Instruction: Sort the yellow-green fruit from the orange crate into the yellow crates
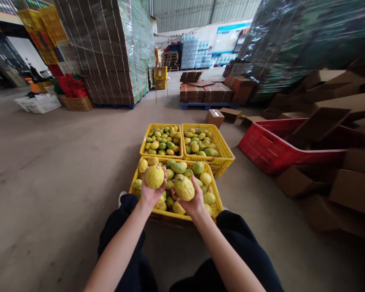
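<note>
My left hand (152,194) is wrapped round a smooth, rounded yellow fruit (155,177). In my right hand (195,201) is a bumpy, ridged yellow-green fruit (184,187), its stem end turned up. The fruits' exact kind I cannot make out. Both hands are over the near yellow crate (216,195), which holds many similar yellow and green fruits, some round and some long. Behind it, side by side, stand a left yellow crate (142,142) and a right yellow crate (225,148), both with smaller-looking fruits inside.
On the right, a red crate (258,146) stands among loose cardboard boxes (353,190). Flattened cartons (192,93) lie on a blue pallet (197,106) farther back. A tall wrapped stack (103,52) rises at the left, with a white basket (45,103) beside it.
</note>
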